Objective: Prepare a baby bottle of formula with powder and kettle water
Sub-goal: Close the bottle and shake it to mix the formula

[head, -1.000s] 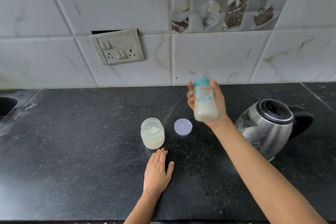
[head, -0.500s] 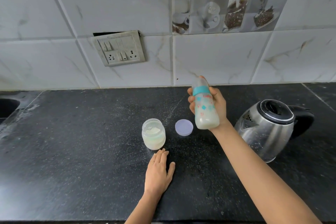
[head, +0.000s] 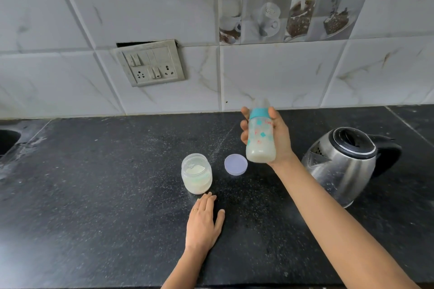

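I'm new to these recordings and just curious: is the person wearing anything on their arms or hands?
The left forearm and right forearm are bare: no sleeves, gloves or watch in view. The left hand wears a thin gold-coloured ring on one finger. The right hand shows no jewellery on its visible parts.

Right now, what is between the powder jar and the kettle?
In the head view, a round purple lid lies on the black counter between the jar and the kettle. The right hand holds the baby bottle up there too.
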Available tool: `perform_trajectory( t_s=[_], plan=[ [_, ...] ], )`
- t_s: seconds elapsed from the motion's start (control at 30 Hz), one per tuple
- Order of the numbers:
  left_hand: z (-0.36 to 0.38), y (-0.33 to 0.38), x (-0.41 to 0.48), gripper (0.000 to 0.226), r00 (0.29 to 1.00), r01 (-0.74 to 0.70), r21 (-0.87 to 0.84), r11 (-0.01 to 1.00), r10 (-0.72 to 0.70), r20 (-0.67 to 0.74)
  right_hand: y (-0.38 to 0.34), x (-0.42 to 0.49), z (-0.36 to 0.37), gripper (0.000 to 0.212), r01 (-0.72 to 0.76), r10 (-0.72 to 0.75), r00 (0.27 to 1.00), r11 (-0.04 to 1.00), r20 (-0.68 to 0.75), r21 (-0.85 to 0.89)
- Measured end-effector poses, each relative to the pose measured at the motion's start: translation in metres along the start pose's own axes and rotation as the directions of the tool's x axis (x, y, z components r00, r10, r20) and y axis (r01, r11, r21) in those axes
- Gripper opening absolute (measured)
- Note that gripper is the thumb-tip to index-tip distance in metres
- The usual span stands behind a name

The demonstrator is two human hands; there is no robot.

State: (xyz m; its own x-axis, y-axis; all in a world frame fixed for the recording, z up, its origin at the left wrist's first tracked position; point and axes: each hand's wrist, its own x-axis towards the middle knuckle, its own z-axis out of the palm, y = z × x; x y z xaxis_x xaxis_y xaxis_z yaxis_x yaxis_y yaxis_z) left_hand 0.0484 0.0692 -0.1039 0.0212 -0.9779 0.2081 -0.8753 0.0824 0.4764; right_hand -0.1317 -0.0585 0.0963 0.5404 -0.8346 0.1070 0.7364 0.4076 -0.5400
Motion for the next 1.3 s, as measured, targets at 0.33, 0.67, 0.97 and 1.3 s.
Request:
perform_trajectory(
  t_s=[0.33,0.67,0.97,1.3],
  plan=[
    [0.0,0.0,0.0,0.048,1.0,0.01,-0.002,1.0,-0.01,0.018,0.001,0.003,0.002,0.092,0.048,-0.057,0.983,0.997,-0.177,-0.055],
    [-0.001,0.0,0.0,0.048,1.0,0.006,-0.005,1.0,-0.006,0.023,-0.002,0.0,0.003,0.078,0.01,-0.049,0.988,0.965,-0.145,-0.261],
    [-0.003,0.001,-0.001,0.048,1.0,0.003,-0.006,1.0,-0.003,0.015,0.002,0.003,0.003,0.052,-0.096,0.098,0.991,0.995,-0.095,0.029],
    [-0.002,0.001,0.0,0.048,1.0,-0.004,-0.001,1.0,0.004,0.015,-0.007,0.01,0.012,0.053,0.021,0.001,0.992,0.986,-0.127,0.167]
  ],
)
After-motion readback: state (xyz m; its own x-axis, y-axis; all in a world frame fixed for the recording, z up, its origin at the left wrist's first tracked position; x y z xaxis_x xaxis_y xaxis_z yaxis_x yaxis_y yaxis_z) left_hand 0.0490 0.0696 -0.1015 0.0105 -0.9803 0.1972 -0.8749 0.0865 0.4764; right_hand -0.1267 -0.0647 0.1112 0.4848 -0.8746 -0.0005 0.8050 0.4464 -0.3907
